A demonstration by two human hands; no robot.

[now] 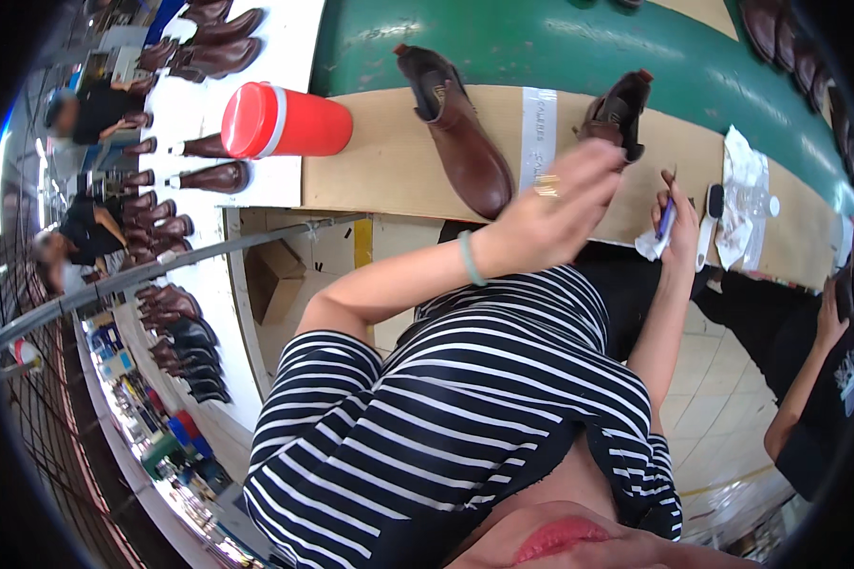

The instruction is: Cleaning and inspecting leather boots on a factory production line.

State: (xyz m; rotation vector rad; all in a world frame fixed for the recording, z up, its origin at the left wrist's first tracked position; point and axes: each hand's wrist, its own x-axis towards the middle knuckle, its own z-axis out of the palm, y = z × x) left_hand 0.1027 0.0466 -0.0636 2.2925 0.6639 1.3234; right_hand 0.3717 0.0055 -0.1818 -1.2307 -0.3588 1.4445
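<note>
My left hand (560, 204), with a ring and a pale bracelet, is over the right brown ankle boot (626, 102). Its fingers stretch out and cover the boot's front part; whether they touch it I cannot tell. In my right hand (679, 232) is a slim purple pen-like tool (666, 218), together with a crumpled white cloth or tissue (649, 247). The matching left brown boot (470, 147) stands on the cardboard-covered table (380, 180), toe pointing toward me.
A red jug (304, 121) is at the table's left. Right of my right hand lie a black-bristled brush (715, 201), white tissues (742, 156) and a clear bottle (759, 204). Many brown boots (223, 57) fill the white table at left. A co-worker's arm (807, 370) shows at right.
</note>
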